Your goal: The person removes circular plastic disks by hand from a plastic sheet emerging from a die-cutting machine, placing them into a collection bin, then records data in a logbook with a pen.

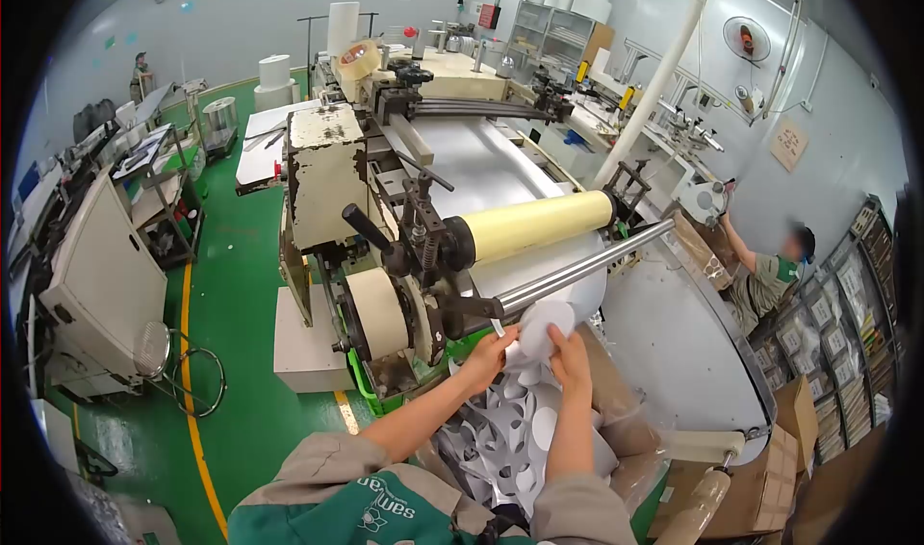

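A round white disc (pixel 545 326) is pinched between the thumb and fingers of my right hand (pixel 570 354), just below the machine's steel bar (pixel 582 268). Left of it, my left hand (pixel 491 354) is closed on a thin white strip (pixel 499 328) that sticks up past the fingers. Other white pieces show between the two hands, partly hidden by them. Beneath my forearms, a pile of white sheet scraps with cut-out holes (pixel 500 444) fills a plastic-lined box (pixel 635 430).
Above my hands sits a yellow roller (pixel 539 226) on the machine, with a white web (pixel 472 160) behind it. A cream roll (pixel 377 309) is mounted at left. Grey sheet-metal guarding (pixel 674 324) and cardboard boxes (pixel 731 487) stand at right. A co-worker (pixel 775 266) works farther right.
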